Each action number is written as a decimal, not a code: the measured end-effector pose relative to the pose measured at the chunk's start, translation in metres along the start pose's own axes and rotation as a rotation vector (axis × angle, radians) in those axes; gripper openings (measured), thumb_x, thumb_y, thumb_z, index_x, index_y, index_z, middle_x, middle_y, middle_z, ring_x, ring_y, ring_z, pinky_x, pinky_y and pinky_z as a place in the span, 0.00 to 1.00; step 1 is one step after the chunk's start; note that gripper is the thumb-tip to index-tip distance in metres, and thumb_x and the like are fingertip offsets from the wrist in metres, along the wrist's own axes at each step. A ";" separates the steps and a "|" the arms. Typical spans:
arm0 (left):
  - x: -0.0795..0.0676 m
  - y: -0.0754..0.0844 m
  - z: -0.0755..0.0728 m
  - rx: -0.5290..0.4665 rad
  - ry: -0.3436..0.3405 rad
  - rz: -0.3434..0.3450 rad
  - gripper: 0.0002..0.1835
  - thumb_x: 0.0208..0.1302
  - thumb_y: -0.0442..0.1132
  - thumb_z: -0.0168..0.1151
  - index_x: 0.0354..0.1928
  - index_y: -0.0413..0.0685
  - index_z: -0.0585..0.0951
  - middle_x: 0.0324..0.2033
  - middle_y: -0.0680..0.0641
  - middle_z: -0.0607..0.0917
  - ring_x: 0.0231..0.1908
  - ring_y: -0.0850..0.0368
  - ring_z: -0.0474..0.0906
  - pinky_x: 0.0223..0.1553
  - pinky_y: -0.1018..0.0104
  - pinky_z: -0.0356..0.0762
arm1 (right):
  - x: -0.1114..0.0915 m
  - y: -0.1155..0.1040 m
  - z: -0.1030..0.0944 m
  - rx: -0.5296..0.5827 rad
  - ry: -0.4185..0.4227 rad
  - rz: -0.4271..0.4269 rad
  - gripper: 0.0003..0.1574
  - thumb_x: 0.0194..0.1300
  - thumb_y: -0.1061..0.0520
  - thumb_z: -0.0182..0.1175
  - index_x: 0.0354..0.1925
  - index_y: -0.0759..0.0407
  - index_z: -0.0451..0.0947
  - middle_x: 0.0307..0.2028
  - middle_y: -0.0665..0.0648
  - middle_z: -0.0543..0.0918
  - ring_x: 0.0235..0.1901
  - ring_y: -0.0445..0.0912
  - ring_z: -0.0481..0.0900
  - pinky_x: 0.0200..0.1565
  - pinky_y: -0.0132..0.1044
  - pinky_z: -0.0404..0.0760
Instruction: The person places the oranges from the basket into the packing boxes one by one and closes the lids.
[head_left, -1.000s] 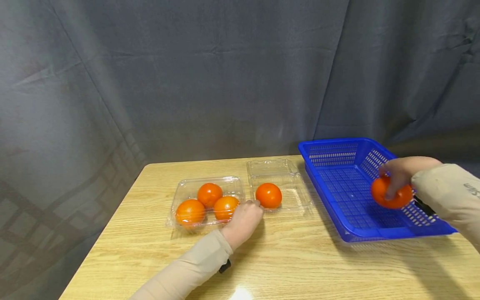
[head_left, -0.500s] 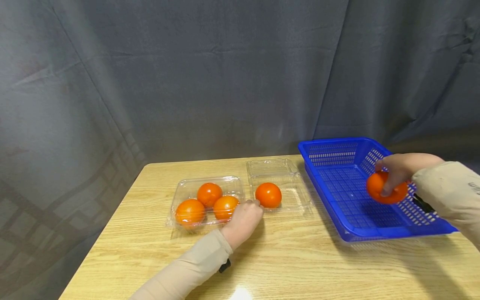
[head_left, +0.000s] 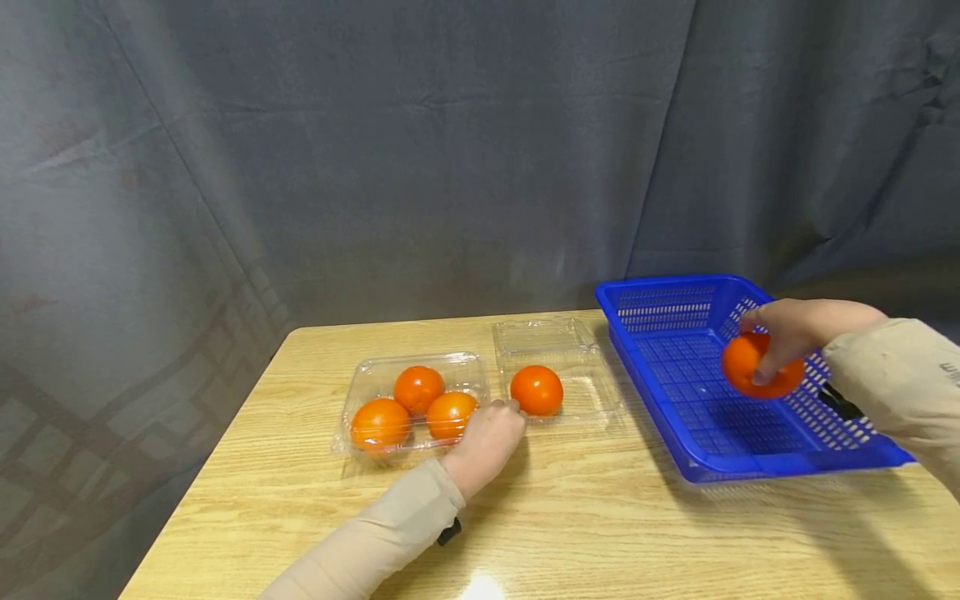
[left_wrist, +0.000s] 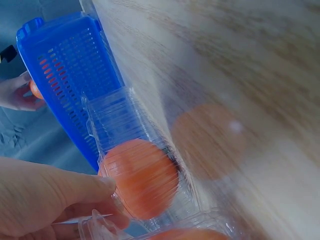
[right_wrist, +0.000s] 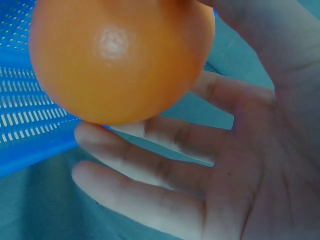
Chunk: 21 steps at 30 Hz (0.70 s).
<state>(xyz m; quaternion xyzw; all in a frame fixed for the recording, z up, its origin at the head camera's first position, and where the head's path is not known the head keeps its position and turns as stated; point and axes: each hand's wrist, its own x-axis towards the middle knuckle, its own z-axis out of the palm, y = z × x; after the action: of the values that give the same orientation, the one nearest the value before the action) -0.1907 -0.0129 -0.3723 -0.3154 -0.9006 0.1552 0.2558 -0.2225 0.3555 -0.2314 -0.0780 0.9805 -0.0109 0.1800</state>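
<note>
In the head view my right hand grips an orange over the blue plastic basket. Seen from the right wrist, the orange is held near the thumb, with the other fingers spread below it. My left hand pinches the near edge of an open clear plastic clamshell box, between thumb and fingers in the left wrist view. One orange sits in that box, close to the fingertips. To the left stands another clear box with three oranges in it.
The wooden table carries both boxes and the basket, which stands at the right with its rim raised above the boxes. A dark grey curtain hangs behind the table's far edge.
My right hand has moved left and slightly away from me over the basket, still gripping the orange. The left hand and both boxes have not visibly moved.
</note>
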 end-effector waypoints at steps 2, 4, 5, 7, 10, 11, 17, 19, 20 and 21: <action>0.000 0.000 0.000 -0.001 -0.004 -0.003 0.07 0.46 0.33 0.69 0.27 0.54 0.85 0.24 0.57 0.82 0.23 0.67 0.77 0.22 0.79 0.75 | 0.001 -0.002 0.000 -0.001 0.021 -0.015 0.53 0.34 0.39 0.75 0.53 0.68 0.70 0.37 0.61 0.80 0.34 0.49 0.75 0.37 0.53 0.80; 0.000 0.000 0.000 -0.003 -0.006 -0.007 0.07 0.46 0.33 0.69 0.27 0.54 0.85 0.24 0.56 0.82 0.23 0.67 0.77 0.22 0.79 0.75 | 0.002 -0.004 -0.001 0.000 0.042 -0.024 0.55 0.33 0.39 0.75 0.54 0.70 0.70 0.38 0.62 0.80 0.34 0.49 0.76 0.38 0.55 0.79; 0.000 0.000 0.000 -0.003 -0.009 -0.008 0.07 0.46 0.32 0.69 0.27 0.54 0.85 0.24 0.56 0.82 0.23 0.67 0.77 0.22 0.79 0.75 | 0.002 -0.005 -0.001 0.002 0.049 -0.023 0.56 0.33 0.39 0.75 0.54 0.70 0.69 0.39 0.63 0.80 0.35 0.50 0.76 0.38 0.55 0.79; 0.000 0.000 0.000 -0.003 -0.010 -0.006 0.07 0.46 0.32 0.69 0.27 0.54 0.85 0.24 0.56 0.82 0.23 0.67 0.77 0.22 0.79 0.75 | 0.002 -0.007 -0.002 0.008 0.050 -0.020 0.56 0.33 0.38 0.74 0.54 0.69 0.69 0.39 0.62 0.80 0.35 0.50 0.75 0.38 0.54 0.78; 0.000 0.000 0.000 0.001 -0.011 -0.002 0.07 0.46 0.32 0.68 0.27 0.54 0.85 0.24 0.57 0.82 0.23 0.67 0.77 0.23 0.80 0.75 | 0.002 -0.009 -0.002 0.001 0.059 -0.039 0.53 0.33 0.38 0.74 0.53 0.67 0.71 0.38 0.60 0.80 0.35 0.49 0.75 0.37 0.52 0.79; 0.000 0.000 0.000 0.001 -0.009 -0.001 0.07 0.46 0.32 0.69 0.27 0.54 0.85 0.24 0.57 0.82 0.23 0.67 0.77 0.23 0.80 0.76 | 0.002 -0.010 -0.003 -0.005 0.062 -0.049 0.51 0.34 0.38 0.74 0.52 0.67 0.71 0.37 0.58 0.80 0.35 0.49 0.74 0.36 0.51 0.79; 0.001 0.000 0.000 -0.003 -0.009 -0.003 0.07 0.46 0.33 0.69 0.27 0.54 0.85 0.24 0.57 0.82 0.23 0.67 0.78 0.24 0.80 0.76 | 0.004 -0.017 -0.003 -0.051 0.107 -0.098 0.44 0.36 0.41 0.75 0.46 0.64 0.73 0.33 0.53 0.80 0.32 0.45 0.74 0.36 0.46 0.80; 0.001 0.001 -0.001 -0.014 -0.013 -0.006 0.07 0.46 0.32 0.69 0.27 0.54 0.85 0.24 0.57 0.83 0.24 0.67 0.78 0.23 0.79 0.76 | 0.004 -0.018 -0.003 -0.060 0.116 -0.107 0.44 0.36 0.42 0.75 0.47 0.65 0.73 0.33 0.54 0.79 0.32 0.45 0.74 0.36 0.46 0.80; 0.001 0.001 -0.001 -0.019 -0.015 -0.007 0.07 0.46 0.32 0.69 0.27 0.54 0.85 0.25 0.56 0.82 0.24 0.66 0.78 0.23 0.79 0.76 | 0.005 -0.019 -0.003 -0.056 0.119 -0.106 0.44 0.36 0.42 0.75 0.47 0.65 0.73 0.34 0.54 0.80 0.32 0.45 0.74 0.36 0.47 0.81; 0.001 0.001 -0.001 -0.024 -0.017 -0.007 0.07 0.46 0.32 0.69 0.27 0.54 0.85 0.25 0.56 0.83 0.24 0.66 0.78 0.23 0.79 0.76 | 0.005 -0.020 -0.003 -0.054 0.122 -0.103 0.45 0.36 0.42 0.75 0.48 0.65 0.72 0.35 0.55 0.80 0.32 0.46 0.75 0.37 0.48 0.81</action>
<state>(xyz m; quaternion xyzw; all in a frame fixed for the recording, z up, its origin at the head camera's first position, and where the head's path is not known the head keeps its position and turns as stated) -0.1901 -0.0118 -0.3717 -0.3139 -0.9056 0.1463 0.2450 -0.2249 0.3348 -0.2292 -0.1321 0.9843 0.0016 0.1171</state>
